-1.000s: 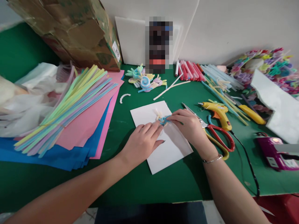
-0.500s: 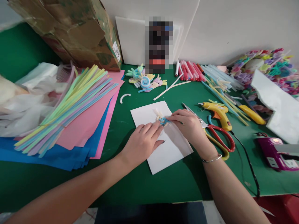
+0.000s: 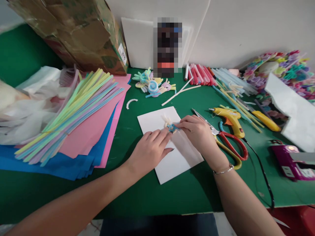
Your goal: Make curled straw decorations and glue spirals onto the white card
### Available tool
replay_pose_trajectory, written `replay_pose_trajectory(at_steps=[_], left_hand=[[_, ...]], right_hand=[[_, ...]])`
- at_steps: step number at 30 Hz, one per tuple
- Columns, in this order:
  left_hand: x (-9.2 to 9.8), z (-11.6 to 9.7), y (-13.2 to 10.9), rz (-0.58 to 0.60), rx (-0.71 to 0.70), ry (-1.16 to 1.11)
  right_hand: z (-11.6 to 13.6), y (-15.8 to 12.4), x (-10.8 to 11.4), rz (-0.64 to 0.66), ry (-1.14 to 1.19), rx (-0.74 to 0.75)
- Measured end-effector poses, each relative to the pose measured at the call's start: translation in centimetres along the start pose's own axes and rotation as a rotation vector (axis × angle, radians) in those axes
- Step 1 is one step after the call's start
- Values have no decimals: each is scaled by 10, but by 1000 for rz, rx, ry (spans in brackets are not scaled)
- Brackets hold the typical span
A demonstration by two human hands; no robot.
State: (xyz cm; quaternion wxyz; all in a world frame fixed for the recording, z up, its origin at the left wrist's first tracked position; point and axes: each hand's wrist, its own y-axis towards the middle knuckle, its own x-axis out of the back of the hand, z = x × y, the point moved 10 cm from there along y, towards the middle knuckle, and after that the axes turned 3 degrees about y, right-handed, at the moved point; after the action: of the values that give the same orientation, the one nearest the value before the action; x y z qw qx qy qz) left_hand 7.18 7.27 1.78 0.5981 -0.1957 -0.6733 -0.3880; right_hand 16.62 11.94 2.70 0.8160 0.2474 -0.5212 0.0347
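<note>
A small blue and cream pipe-cleaner figure [image 3: 171,127] lies on a white board [image 3: 169,167]. My left hand [image 3: 151,149] is stretched flat over the board from the left, its fingertips resting on the figure's near edge. From the right, my right hand [image 3: 197,131] pinches the figure's blue end between thumb and fingers. Part of the figure is hidden under the fingertips. Scissors [image 3: 231,144] with red and yellow handles lie beside my right wrist, and a yellow glue gun [image 3: 230,119] is just beyond them.
Loose pipe cleaners [image 3: 73,114] lie on coloured sheets [image 3: 105,141] at left. Finished pipe-cleaner pieces [image 3: 154,86] sit behind the board. Red markers [image 3: 200,74], a yellow-handled cutter [image 3: 265,120] and a purple device [image 3: 286,162] stand right. A cardboard box [image 3: 81,39] rises at the back.
Hardly anything differs. Both hands stay in place on the pipe-cleaner figure, with only the slightest shift of the right fingers.
</note>
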Motion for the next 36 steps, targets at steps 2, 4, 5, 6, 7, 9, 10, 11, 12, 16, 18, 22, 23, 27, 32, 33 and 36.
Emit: replay_pose_trajectory(at_steps=[2, 4, 5, 6, 7, 9, 10, 11, 12, 16, 18, 22, 23, 27, 32, 33, 36], left_hand=[[1, 0, 0, -7, -3, 1], [1, 0, 0, -13, -5, 3], [2, 0, 0, -13, -6, 3], [1, 0, 0, -12, -5, 4], [1, 0, 0, -9, -4, 3], [1, 0, 0, -5, -3, 4], [1, 0, 0, -4, -3, 5], [1, 0, 0, -5, -3, 6], [1, 0, 0, -8, -3, 7], [2, 0, 0, -13, -5, 3], [2, 0, 0, -14, -4, 0], [3, 0, 0, -25, -10, -6], [3, 0, 0, -30, -12, -11], [10, 3, -1, -90, -13, -52], [16, 21, -3, -165, 95, -117], [16, 27, -4, -167, 131, -121], [10, 40, -3, -143, 224, -104]], right_hand=[[2, 0, 0, 14, -24, 6], [3, 1, 0, 24, -50, 6], [4, 1, 0, 30, -60, 7], [4, 1, 0, 36, -64, 8], [4, 1, 0, 42, -63, 10], [4, 1, 0, 49, -52, 8], [4, 1, 0, 49, -48, 7], [4, 1, 0, 47, -45, 6], [4, 1, 0, 47, -46, 6], [3, 2, -1, 49, -46, 9], [2, 2, 0, 45, -24, 11], [-3, 2, 11, -18, 92, 8], [-5, 2, 16, -52, 120, -2], [-9, 0, 31, -152, 186, -50], [-33, -6, 36, -175, 156, -268], [-41, -9, 35, -159, 150, -333], [-59, -18, 22, -9, 217, -533]])
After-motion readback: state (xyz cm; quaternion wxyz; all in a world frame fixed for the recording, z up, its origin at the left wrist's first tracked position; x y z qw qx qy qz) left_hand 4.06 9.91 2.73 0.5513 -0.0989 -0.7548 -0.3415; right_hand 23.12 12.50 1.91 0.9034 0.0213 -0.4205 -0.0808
